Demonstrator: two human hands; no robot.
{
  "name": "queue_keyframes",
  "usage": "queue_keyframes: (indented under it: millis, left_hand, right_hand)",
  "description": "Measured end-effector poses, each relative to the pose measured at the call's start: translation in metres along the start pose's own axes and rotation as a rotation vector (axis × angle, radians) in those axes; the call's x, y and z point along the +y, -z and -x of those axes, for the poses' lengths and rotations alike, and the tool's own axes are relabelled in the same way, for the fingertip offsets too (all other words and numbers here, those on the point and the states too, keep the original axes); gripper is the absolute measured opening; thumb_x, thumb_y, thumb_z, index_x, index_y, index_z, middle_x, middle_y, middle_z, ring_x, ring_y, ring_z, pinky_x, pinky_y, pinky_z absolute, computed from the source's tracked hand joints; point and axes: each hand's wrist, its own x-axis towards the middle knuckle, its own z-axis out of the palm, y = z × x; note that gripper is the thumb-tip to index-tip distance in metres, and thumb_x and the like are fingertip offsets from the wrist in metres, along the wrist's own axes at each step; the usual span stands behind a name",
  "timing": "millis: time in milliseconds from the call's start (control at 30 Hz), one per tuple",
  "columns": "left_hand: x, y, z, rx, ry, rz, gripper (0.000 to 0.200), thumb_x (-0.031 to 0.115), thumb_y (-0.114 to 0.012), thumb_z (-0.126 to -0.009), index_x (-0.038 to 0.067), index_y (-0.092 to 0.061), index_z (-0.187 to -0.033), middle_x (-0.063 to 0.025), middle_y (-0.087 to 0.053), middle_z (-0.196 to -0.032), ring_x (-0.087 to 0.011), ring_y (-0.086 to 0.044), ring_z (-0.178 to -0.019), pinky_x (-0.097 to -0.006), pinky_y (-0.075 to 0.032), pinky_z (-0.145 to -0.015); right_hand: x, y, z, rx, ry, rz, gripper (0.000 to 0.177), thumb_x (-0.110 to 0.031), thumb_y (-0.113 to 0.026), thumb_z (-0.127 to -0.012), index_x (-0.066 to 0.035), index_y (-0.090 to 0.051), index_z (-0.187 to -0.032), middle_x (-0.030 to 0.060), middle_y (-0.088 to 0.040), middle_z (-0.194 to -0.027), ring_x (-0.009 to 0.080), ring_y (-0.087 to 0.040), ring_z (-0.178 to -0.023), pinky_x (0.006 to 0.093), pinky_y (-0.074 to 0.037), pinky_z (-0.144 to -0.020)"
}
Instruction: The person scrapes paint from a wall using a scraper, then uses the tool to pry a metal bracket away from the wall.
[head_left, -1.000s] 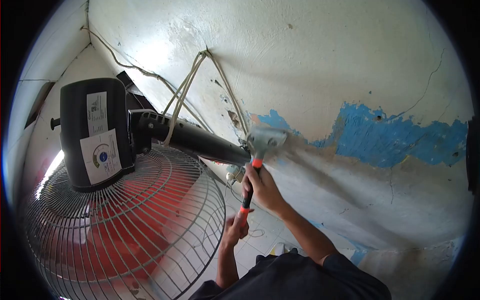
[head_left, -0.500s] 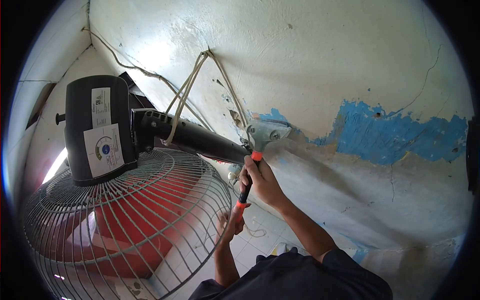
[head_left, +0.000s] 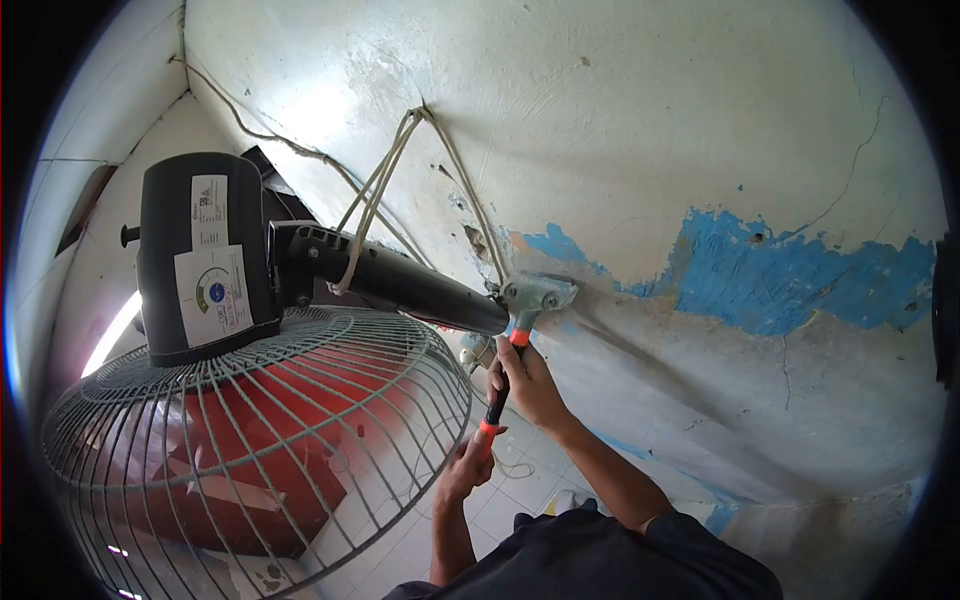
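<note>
A long-handled scraper [head_left: 498, 400] with a black and orange grip reaches up to the wall. Its wide metal head [head_left: 538, 294], with two bolts, lies against the wall just below a small patch of blue paint [head_left: 560, 242]. My right hand [head_left: 535, 388] is wrapped round the upper handle, close under the head. Lower down, my left hand [head_left: 465, 468] grips the orange end of the handle. Partly peeled wall surface [head_left: 640, 350] surrounds the blade. The blade's edge shows only in part.
A large wall fan with a black motor housing [head_left: 208, 260] and wire cage [head_left: 270, 450] fills the left side. Its black arm [head_left: 400, 285] ends beside the scraper head. Cords [head_left: 385, 165] hang from the wall over that arm. A larger blue patch [head_left: 770, 275] lies right.
The scraper head has slid a short way down the wall, and both hands have moved down with the handle. The view has shifted slightly. Both hands keep their grip.
</note>
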Motion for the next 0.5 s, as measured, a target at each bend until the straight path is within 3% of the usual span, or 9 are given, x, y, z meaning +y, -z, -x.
queue_keyframes:
  millis: [67,267,367,500]
  left_hand:
    - [0.000,0.000,-0.003,-0.006,-0.003,-0.029,0.056,0.046,-0.039,-0.098,-0.001,-0.055,-0.125,0.0044,-0.038,-0.053,-0.0049,-0.031,-0.040,-0.0226,-0.024,-0.038]
    - [0.010,0.002,-0.002,0.029,-0.045,-0.079,0.054,0.044,-0.043,-0.098,-0.002,-0.058,-0.121,0.0044,-0.038,-0.051,-0.0051,-0.031,-0.039,-0.0224,-0.025,-0.038]
    - [-0.003,-0.004,0.001,-0.001,-0.021,0.081,0.051,0.041,-0.046,-0.098,-0.004,-0.059,-0.118,0.0042,-0.038,-0.050,-0.0052,-0.032,-0.038,-0.0222,-0.026,-0.038]
    - [0.029,-0.004,-0.004,0.016,-0.074,0.014,0.049,0.039,-0.047,-0.098,-0.005,-0.060,-0.116,0.0035,-0.040,-0.050,-0.0046,-0.035,-0.039,-0.0217,-0.027,-0.038]
  right_hand:
    - [-0.006,0.000,-0.003,-0.004,0.023,-0.012,0.033,-0.034,-0.040,-0.101,-0.004,-0.042,-0.087,0.0014,-0.045,-0.060,0.0124,-0.051,-0.051,0.0276,-0.044,-0.053]
    - [-0.015,-0.006,-0.004,0.002,0.016,-0.032,0.036,-0.037,-0.039,-0.102,-0.005,-0.041,-0.084,0.0032,-0.047,-0.062,0.0153,-0.053,-0.054,0.0291,-0.045,-0.056]
    - [0.002,0.003,0.001,0.003,0.011,0.024,0.036,-0.037,-0.038,-0.102,-0.006,-0.041,-0.083,0.0030,-0.047,-0.062,0.0153,-0.053,-0.054,0.0292,-0.045,-0.056]
    - [-0.034,-0.006,-0.008,-0.054,0.078,0.067,0.037,-0.038,-0.038,-0.101,-0.006,-0.041,-0.083,0.0028,-0.047,-0.062,0.0154,-0.055,-0.055,0.0291,-0.046,-0.056]
